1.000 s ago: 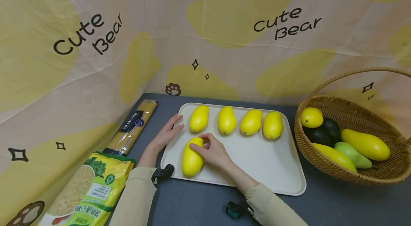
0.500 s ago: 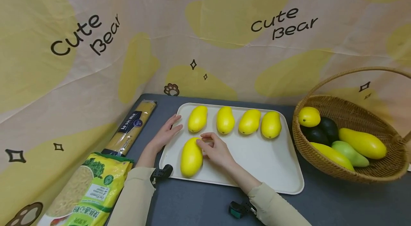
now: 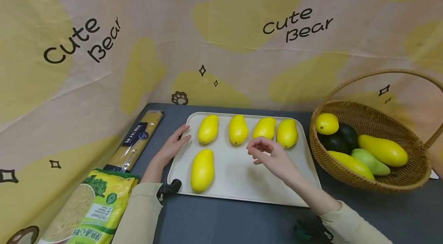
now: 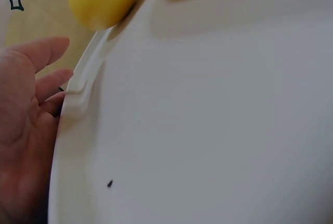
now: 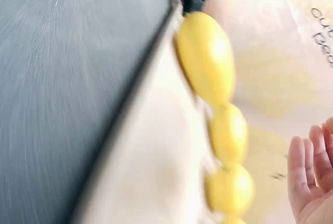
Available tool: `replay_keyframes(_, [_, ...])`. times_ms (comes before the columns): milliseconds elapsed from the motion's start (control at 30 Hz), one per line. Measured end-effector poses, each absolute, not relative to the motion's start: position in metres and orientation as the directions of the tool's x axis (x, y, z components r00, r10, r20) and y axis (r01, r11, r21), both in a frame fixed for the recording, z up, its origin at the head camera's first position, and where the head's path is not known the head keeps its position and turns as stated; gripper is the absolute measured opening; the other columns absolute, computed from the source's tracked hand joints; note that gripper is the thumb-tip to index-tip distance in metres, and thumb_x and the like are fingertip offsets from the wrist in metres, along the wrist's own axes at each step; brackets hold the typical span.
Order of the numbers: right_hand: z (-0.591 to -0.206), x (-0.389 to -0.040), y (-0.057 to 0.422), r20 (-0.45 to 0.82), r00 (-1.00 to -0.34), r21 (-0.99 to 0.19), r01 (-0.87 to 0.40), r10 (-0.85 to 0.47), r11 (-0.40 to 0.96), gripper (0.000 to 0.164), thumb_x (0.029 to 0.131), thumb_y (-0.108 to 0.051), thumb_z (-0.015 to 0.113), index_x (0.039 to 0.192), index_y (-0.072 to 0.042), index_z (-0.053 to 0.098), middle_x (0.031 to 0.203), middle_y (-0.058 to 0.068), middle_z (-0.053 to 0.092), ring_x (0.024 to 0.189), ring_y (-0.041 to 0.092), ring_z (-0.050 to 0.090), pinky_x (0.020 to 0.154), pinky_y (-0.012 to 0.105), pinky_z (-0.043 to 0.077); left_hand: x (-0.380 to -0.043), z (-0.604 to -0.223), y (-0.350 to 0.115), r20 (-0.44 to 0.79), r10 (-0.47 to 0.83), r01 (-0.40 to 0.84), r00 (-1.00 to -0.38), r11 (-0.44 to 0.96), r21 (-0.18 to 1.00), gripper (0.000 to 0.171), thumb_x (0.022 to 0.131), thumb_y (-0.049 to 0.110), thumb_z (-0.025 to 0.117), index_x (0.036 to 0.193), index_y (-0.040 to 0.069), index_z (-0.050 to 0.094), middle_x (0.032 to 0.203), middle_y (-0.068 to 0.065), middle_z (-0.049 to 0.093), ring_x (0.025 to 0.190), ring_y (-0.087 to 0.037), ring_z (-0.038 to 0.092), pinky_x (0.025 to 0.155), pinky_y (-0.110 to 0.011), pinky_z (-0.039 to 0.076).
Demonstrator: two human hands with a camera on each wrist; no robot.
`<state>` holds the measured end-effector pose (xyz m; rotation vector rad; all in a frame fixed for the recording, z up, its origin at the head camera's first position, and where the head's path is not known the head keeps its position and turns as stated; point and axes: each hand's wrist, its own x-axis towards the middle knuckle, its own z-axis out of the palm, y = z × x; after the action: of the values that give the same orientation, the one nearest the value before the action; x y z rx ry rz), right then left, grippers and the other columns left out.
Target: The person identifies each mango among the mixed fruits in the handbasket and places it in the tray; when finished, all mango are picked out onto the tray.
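Observation:
A white tray [image 3: 235, 182] lies on the dark table and bears several yellow mangoes. One mango [image 3: 202, 171] rests alone near its front left corner, apart from both hands. The others stand in a row along the back, among them a mango [image 3: 238, 129] left of the middle. At the tray's left rim my left hand [image 3: 170, 149] rests with relaxed fingers; the left wrist view shows the fingertips beside that rim. My right hand [image 3: 273, 157] hovers above the tray's right half, fingers loosely bent and holding nothing. It partly covers a back-row mango [image 3: 264, 127].
To the right stands a wicker basket [image 3: 380, 117] with a tall handle. Inside lie yellow fruits, dark avocados [image 3: 333, 143] and a green fruit [image 3: 370, 162]. A spaghetti pack [image 3: 136, 140] and a yellow-green food bag [image 3: 90, 209] lie on the left.
My right hand has let go of the front left mango and moved right, up over the tray. The left hand stays by the rim. The head view has shifted slightly.

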<state>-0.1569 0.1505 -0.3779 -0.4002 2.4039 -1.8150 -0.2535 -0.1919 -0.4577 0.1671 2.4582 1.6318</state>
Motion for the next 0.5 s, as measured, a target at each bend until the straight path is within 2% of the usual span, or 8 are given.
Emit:
replay_keyframes(100, [-0.355, -0.15, 0.177, 0.112, -0.951, -0.925, -0.205, -0.287, 0.319, 0.015, 0.096, -0.016, 0.063, 0.104, -0.003, 0.063, 0.098, 0.014, 0.063, 0.088, 0.037, 0.059, 0.071, 0.032, 0.058, -0.253, -0.457, -0.193, -0.091, 0.193, -0.007, -0.977, 0.398, 0.917, 0.058, 0.102, 0.029, 0.051, 0.152, 0.008, 0.031, 0.163, -0.01, 0.01, 0.149, -0.03, 0.003, 0.117, -0.051, 0.009])
replay_keyframes(233, [-0.329, -0.144, 0.211, 0.182, -0.942, -0.841, -0.298, -0.284, 0.451, 0.014, 0.095, -0.017, 0.065, 0.103, -0.006, 0.064, 0.095, 0.009, 0.064, 0.082, 0.024, 0.063, 0.069, 0.03, 0.058, -0.253, -0.456, -0.194, -0.093, 0.186, -0.008, -0.978, 0.412, 0.911, 0.057, 0.102, 0.029, 0.051, 0.152, 0.007, 0.032, 0.163, -0.009, 0.011, 0.149, -0.031, 0.004, 0.117, -0.052, 0.008])
replay_keyframes(300, [-0.317, -0.143, 0.228, 0.215, -0.934, -0.759, -0.344, -0.286, 0.554, 0.012, 0.095, -0.02, 0.065, 0.103, -0.01, 0.065, 0.092, 0.004, 0.065, 0.078, 0.017, 0.063, 0.066, 0.027, 0.057, -0.253, -0.456, -0.194, -0.095, 0.189, -0.009, -0.978, 0.412, 0.911, 0.058, 0.102, 0.029, 0.051, 0.152, 0.007, 0.032, 0.163, -0.009, 0.011, 0.149, -0.031, 0.004, 0.117, -0.052, 0.009])
replay_keyframes(400, [-0.3, -0.146, 0.255, 0.269, -0.913, -0.573, -0.408, -0.307, 0.711, 0.01, 0.095, -0.022, 0.066, 0.103, -0.017, 0.068, 0.091, -0.004, 0.067, 0.078, 0.013, 0.063, 0.066, 0.025, 0.054, -0.253, -0.455, -0.193, -0.1, 0.193, -0.014, -0.976, 0.406, 0.914, 0.057, 0.103, 0.028, 0.051, 0.152, 0.007, 0.031, 0.163, -0.009, 0.011, 0.149, -0.031, 0.004, 0.117, -0.052, 0.01])
replay_keyframes(500, [-0.284, -0.156, 0.283, 0.254, -0.912, -0.411, -0.403, -0.322, 0.818, 0.014, 0.095, -0.025, 0.065, 0.107, -0.018, 0.069, 0.098, -0.002, 0.069, 0.086, 0.017, 0.064, 0.07, 0.032, 0.053, -0.254, -0.455, -0.192, -0.106, 0.196, -0.018, -0.975, 0.404, 0.915, 0.057, 0.103, 0.028, 0.05, 0.153, 0.007, 0.031, 0.163, -0.009, 0.011, 0.148, -0.032, 0.004, 0.117, -0.052, 0.01])
